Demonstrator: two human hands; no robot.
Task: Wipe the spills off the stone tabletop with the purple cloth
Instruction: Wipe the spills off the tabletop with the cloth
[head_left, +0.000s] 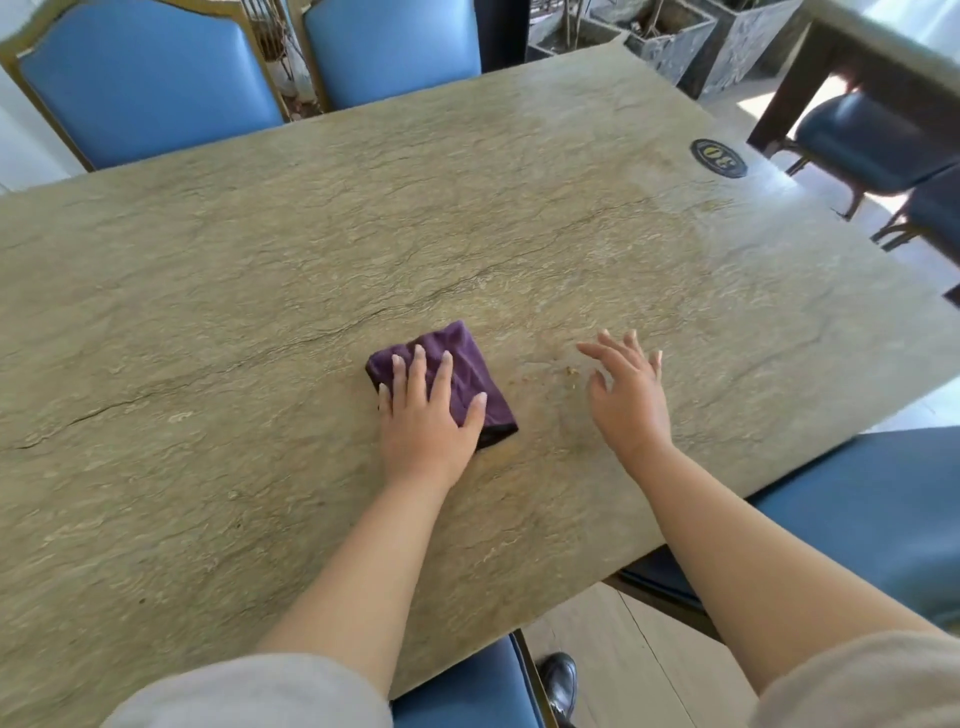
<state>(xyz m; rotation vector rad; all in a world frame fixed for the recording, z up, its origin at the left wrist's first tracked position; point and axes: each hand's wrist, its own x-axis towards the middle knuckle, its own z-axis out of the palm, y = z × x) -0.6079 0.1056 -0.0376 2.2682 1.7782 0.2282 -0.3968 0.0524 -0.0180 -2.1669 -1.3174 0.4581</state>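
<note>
I count one purple cloth, folded into a square and lying flat on the stone worktop near its middle, with my left hand laid on it, all five fingers straight and spread, pressing rather than gripping. Just right of the cloth sit a few small crumbs, and beyond them my right hand is over the worktop with fingers loosely spread, holding nothing. Around the worktop I see two blue chair backs at the far edge and one dark oval badge near the far right corner.
</note>
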